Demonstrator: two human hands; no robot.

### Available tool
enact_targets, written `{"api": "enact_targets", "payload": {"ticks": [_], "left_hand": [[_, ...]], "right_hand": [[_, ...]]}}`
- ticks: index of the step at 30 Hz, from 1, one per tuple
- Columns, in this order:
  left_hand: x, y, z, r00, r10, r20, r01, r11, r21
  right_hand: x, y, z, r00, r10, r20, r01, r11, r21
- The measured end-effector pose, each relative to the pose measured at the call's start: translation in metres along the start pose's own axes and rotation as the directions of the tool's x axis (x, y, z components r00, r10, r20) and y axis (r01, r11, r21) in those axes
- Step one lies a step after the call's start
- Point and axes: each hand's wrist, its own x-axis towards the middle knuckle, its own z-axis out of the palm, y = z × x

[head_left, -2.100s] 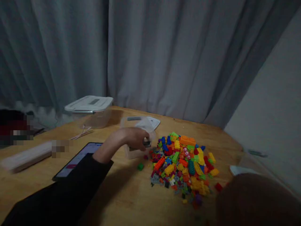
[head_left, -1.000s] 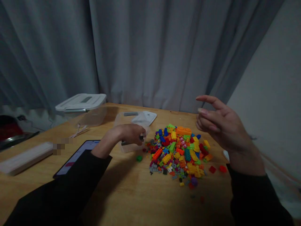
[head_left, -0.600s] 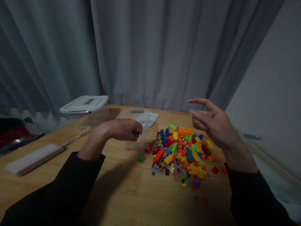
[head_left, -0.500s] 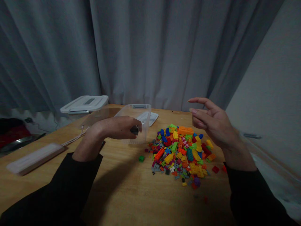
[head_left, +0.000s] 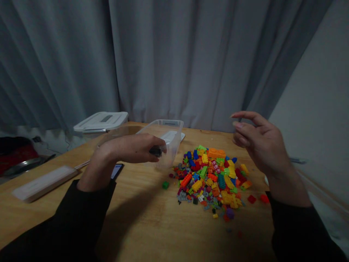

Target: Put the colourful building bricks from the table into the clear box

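My left hand (head_left: 139,147), palm down, is closed with fingers bent around a small dark object (head_left: 156,150). Whether that object is loose or part of the box cannot be made out. Just beyond the fingers is an open clear plastic box (head_left: 177,145), partly covered by the hand. My right hand (head_left: 259,140) is raised at the right, thumb and index finger apart, other fingers curled, nothing between them. Below and to its left lies a heap of colourful toy building bricks (head_left: 212,174). A single green brick (head_left: 165,185) lies left of the heap.
A second clear box with a white lid (head_left: 100,122) stands at the back left. In front of it is a long pale case (head_left: 45,183). A phone (head_left: 117,171) lies by my left wrist. Behind the box is a white lid (head_left: 182,137). Grey curtains (head_left: 169,62) hang behind the table.
The open box has shifted to the right relative to my left hand. My right hand has moved right, away from the heap. More of the phone shows now.
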Motion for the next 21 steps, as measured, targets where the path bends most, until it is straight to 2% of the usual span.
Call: {"api": "enact_targets", "payload": {"ticks": [6, 10, 14, 17, 19, 21], "left_hand": [[-0.020, 0.020, -0.009, 0.996, 0.051, -0.070, -0.050, 0.998, 0.026], [-0.029, 0.028, -0.008, 0.988, 0.097, -0.123, -0.094, 0.995, 0.026], [-0.032, 0.034, -0.003, 0.971, 0.193, -0.144, -0.188, 0.981, 0.045], [-0.035, 0.038, 0.001, 0.942, 0.297, -0.155, -0.292, 0.955, 0.052], [-0.039, 0.040, 0.005, 0.935, 0.330, -0.132, -0.328, 0.944, 0.032], [-0.045, 0.043, 0.009, 0.933, 0.346, -0.097, -0.349, 0.937, -0.005]], "right_hand": [[0.007, 0.015, -0.003, 1.000, -0.022, 0.019, 0.026, 0.976, -0.217], [0.010, 0.020, -0.006, 0.999, 0.049, -0.016, -0.052, 0.954, -0.295], [0.006, 0.027, -0.014, 0.985, 0.154, -0.079, -0.168, 0.961, -0.221], [-0.003, 0.034, -0.023, 0.958, 0.280, -0.067, -0.288, 0.944, -0.162], [-0.012, 0.038, -0.029, 0.934, 0.350, -0.072, -0.356, 0.928, -0.113], [-0.020, 0.041, -0.033, 0.924, 0.362, -0.126, -0.369, 0.929, -0.034]]}}
